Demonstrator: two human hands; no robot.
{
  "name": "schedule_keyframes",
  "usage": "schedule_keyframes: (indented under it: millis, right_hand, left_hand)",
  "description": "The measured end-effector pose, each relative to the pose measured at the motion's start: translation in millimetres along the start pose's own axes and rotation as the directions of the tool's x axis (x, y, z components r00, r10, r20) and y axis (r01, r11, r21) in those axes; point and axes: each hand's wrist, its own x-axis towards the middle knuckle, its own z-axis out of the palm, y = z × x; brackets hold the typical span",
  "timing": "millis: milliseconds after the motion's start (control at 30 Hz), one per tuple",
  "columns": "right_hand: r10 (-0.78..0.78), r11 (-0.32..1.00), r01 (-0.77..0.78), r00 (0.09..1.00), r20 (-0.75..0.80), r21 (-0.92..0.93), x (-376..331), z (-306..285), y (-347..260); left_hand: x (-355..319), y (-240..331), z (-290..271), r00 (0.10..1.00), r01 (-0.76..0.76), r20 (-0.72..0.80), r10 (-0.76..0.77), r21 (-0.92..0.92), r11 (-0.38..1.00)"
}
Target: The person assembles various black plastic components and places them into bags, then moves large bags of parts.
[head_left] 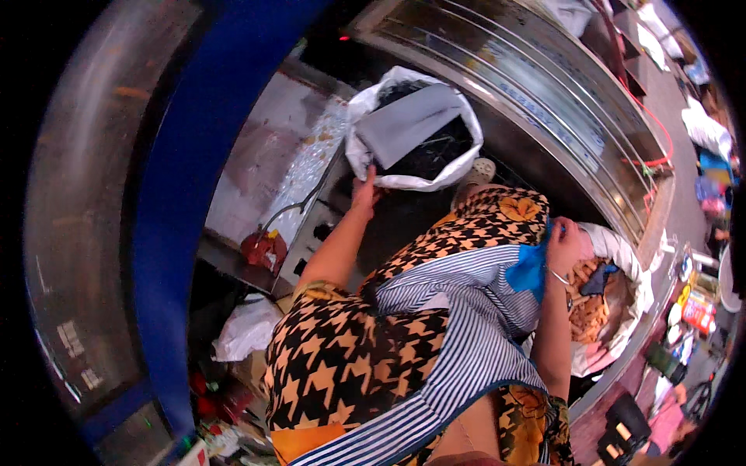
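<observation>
A white woven sack (472, 138) with a rolled-down rim stands ahead of me, holding black plastic and a flat grey panel (409, 124). At the sack's near left rim is my left hand (367, 193), its fingers closed on the edge. My right hand (566, 242) is bent beside my right thigh, against the blue patch (527, 272) of my striped apron. Its fingers look curled, and what they hold, if anything, is hidden. Right beside that hand, a second white sack (633, 311) contains many light-brown finger-shaped pieces (588, 314) and a dark blue cloth (598, 279).
A metal-framed rack with bars (544, 101) runs along the far right. On the left stand a blue post (183, 179) and a pale panel (260, 155) with a reddish part (264, 250). A white bag (247, 326) lies lower left. Assorted goods line the far right.
</observation>
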Motion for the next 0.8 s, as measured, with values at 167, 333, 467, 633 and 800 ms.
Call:
schedule_keyframes:
  millis: [167,333,467,633,800]
  right_hand:
    - [0.023,0.997,-0.019,0.998,0.061,-0.068,4.2,0.8,-8.5]
    - [0.012,0.996,-0.005,0.997,0.073,-0.092,3.7,8.7,4.1]
    - [0.007,0.982,0.003,0.999,0.049,-0.190,2.7,9.8,10.3]
    - [-0.017,0.987,0.034,0.994,0.106,-0.154,5.8,12.5,15.6]
    - [-0.020,0.991,0.039,0.989,0.143,-0.129,12.6,15.4,12.9]
  left_hand:
    - [46.5,-20.7,-8.0,0.998,0.057,0.004,-0.057,0.038,0.998]
    - [41.5,-51.9,5.7,0.886,-0.297,-0.135,0.444,0.570,0.766]
    - [5.1,-36.5,27.0,0.973,-0.143,-0.165,0.162,0.122,0.982]
    - [-13.7,-21.1,7.7,0.993,-0.114,-0.015,0.113,-0.038,0.993]
    - [-9.5,-39.1,3.3,0.906,-0.323,-0.151,0.394,0.355,0.877]
